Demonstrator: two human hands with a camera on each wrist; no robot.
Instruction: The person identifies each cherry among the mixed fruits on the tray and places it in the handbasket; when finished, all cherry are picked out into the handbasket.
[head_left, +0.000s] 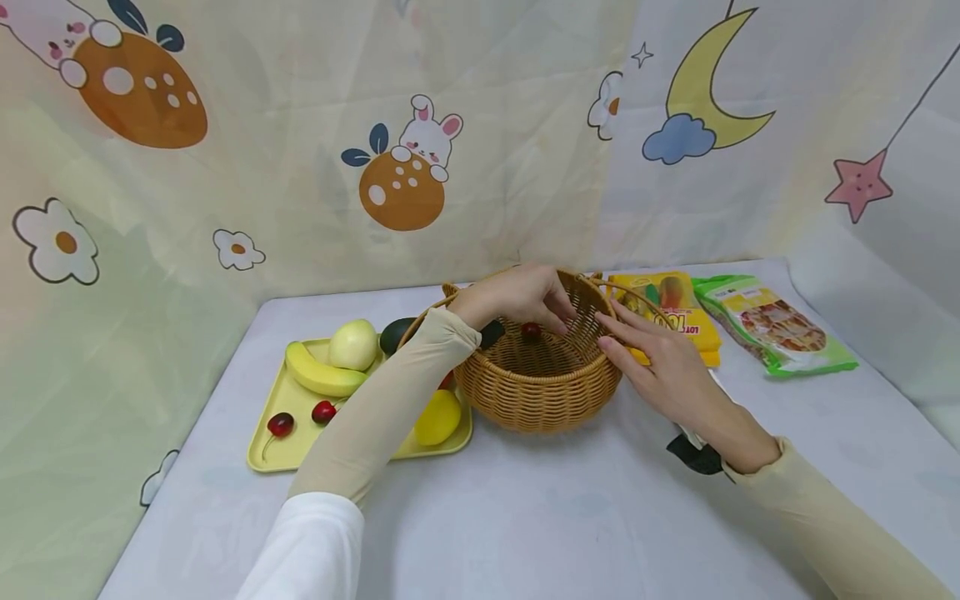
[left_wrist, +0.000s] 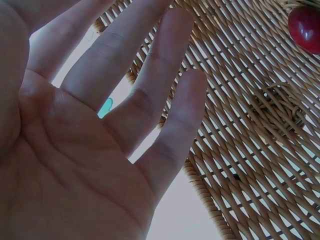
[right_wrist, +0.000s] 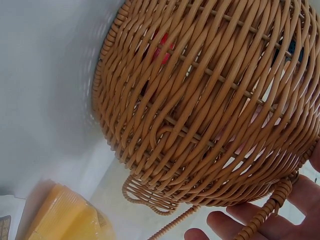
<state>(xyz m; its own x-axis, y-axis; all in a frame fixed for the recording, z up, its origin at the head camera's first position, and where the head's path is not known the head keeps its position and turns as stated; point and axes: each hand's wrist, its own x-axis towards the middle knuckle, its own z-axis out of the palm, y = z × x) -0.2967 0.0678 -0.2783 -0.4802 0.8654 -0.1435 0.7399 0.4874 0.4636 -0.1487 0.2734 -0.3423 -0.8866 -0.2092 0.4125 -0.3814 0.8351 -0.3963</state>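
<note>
Found left hand [head_left: 519,297] spread loosely at opening of wicker basket [head_left: 540,402], near red cherry [head_left: 531,332] lying inside; observed right hand [head_left: 675,371], fingers extended, at basket's right side, apparently touching.

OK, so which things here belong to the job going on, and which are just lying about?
Seemingly part of the job:
wicker basket
cherry inside it
left hand, reaching into the basket
right hand, at the rim
probably the yellow tray and its fruit

Apparently just lying about:
yellow packaging
green packet
</note>
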